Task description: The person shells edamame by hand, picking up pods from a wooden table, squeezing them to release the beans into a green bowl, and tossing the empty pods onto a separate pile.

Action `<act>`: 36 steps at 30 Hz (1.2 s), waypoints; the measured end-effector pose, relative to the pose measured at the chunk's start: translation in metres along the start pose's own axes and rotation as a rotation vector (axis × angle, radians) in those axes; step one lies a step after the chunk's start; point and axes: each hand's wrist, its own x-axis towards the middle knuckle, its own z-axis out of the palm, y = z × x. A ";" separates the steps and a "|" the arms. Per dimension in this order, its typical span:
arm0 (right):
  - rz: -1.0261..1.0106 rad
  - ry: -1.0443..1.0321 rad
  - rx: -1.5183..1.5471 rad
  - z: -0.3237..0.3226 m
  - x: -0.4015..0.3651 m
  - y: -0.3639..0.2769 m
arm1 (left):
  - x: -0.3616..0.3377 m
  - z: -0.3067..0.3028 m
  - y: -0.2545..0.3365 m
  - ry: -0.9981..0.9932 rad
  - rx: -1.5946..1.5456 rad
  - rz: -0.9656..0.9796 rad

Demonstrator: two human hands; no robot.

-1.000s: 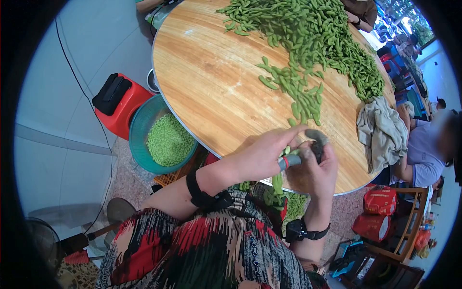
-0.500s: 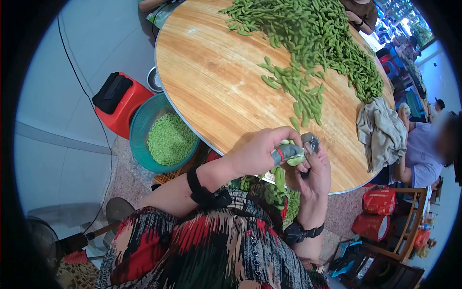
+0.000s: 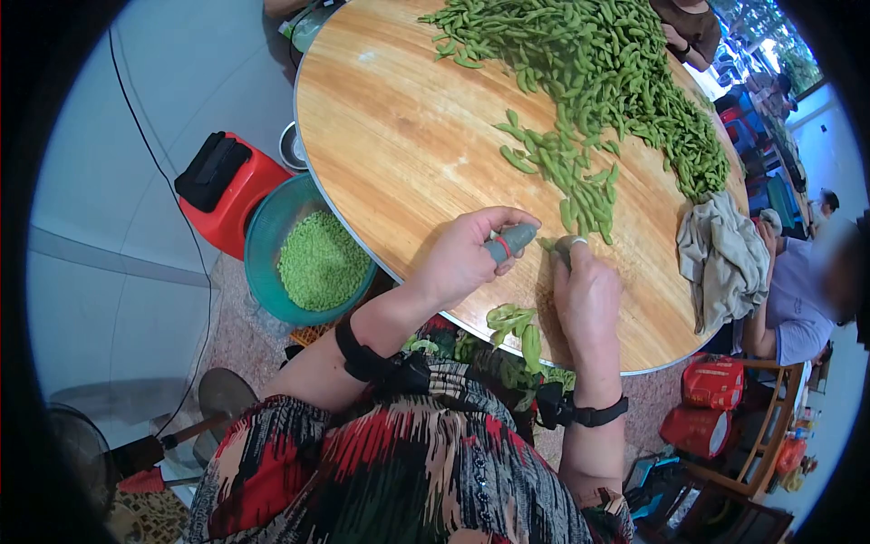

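Note:
My left hand (image 3: 462, 257) is just above the table near its front edge, fingers curled in and thumb laid along them. A grey finger cover (image 3: 515, 239) with a red band sits on one of its fingers; whatever lies inside the curl is hidden. My right hand (image 3: 587, 295) reaches down to the tabletop, its covered fingertips closed at a green soybean pod (image 3: 546, 243). Just beyond it lies a loose group of soybean pods (image 3: 589, 201). Some split pods (image 3: 512, 322) show at the table's near edge, below and between my hands.
A large heap of pods (image 3: 589, 63) covers the far side of the round wooden table (image 3: 390, 145). A teal basket (image 3: 263, 272) of shelled beans stands left, beside a red stool (image 3: 227, 204). A grey cloth (image 3: 720, 258) lies right, near a person in a lilac shirt (image 3: 802, 290).
My hands have come apart from working together on a pod. The right hand has moved down onto the table by the loose pods; the left has shifted slightly left and up.

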 end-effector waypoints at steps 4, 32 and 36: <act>-0.078 0.153 0.221 0.003 -0.005 0.013 | -0.003 0.012 0.007 0.072 0.051 -0.063; 0.497 -0.400 1.650 -0.028 -0.052 -0.008 | -0.009 0.031 -0.011 -0.254 -0.171 -0.075; 0.631 -0.477 1.785 -0.027 -0.054 -0.002 | -0.013 0.027 -0.008 -0.311 -0.260 -0.168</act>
